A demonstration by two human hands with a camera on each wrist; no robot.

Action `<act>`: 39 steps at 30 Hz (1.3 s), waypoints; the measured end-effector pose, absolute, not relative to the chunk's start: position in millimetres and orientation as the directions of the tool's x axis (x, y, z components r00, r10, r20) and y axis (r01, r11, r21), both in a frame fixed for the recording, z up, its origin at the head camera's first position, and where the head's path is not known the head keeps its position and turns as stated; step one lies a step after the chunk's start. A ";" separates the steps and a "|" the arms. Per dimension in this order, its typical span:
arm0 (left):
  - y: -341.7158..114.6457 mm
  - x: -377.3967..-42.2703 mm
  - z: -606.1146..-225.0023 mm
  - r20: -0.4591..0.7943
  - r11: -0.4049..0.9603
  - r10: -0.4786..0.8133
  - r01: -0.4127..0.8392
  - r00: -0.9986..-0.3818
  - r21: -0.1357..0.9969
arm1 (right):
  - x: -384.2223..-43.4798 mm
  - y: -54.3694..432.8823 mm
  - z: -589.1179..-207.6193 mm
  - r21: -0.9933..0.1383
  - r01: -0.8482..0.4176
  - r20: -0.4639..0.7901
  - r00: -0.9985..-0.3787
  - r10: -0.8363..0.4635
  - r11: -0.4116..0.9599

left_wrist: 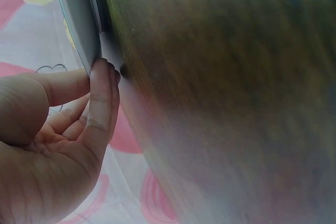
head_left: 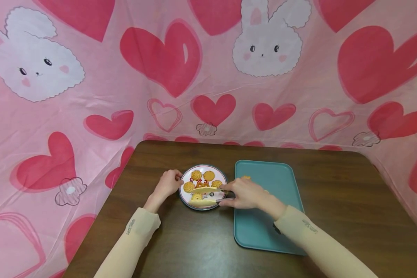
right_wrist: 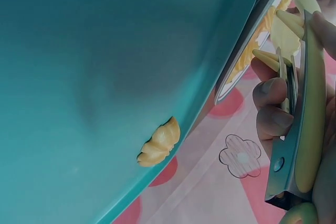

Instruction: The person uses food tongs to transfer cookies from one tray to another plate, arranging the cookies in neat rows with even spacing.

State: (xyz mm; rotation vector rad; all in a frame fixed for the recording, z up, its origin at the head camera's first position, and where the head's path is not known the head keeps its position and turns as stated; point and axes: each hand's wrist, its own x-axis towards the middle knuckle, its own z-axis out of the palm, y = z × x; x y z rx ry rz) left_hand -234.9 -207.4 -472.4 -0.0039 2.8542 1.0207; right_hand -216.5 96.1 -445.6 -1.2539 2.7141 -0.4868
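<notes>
My left hand (head_left: 168,182) pinches the left rim of a round plate (head_left: 184,201) between thumb and fingers; the left wrist view shows this grip edge-on. Several golden cookies lie on the plate, among them a swirled cookie (head_left: 196,175) and a round flat one (head_left: 209,176). In my right hand (head_left: 246,192) is a pair of tongs (right_wrist: 311,129) with pale yellow tips. Its tips stand spread over the near half of the plate, with another swirled cookie (head_left: 197,197) between them.
A teal tray (head_left: 264,227) lies right of the plate, beneath my right hand and forearm. A cookie (right_wrist: 159,142) sits near the tray's edge. The brown wooden table (head_left: 180,243) meets a pink cloth (head_left: 208,81) with hearts and rabbits behind it.
</notes>
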 end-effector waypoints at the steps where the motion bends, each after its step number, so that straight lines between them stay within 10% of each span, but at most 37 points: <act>1: -207.4 -235.0 -472.3 -0.106 0.774 0.033 -0.042 -0.994 0.632 | -216.7 95.4 -446.2 -0.338 -0.719 0.027 -0.653 -0.757 0.608; 39: -207.4 -232.8 -469.7 -0.089 0.779 0.046 -0.020 -0.995 0.627 | -219.2 87.9 -447.7 -0.368 -0.718 0.017 -0.640 -0.768 0.591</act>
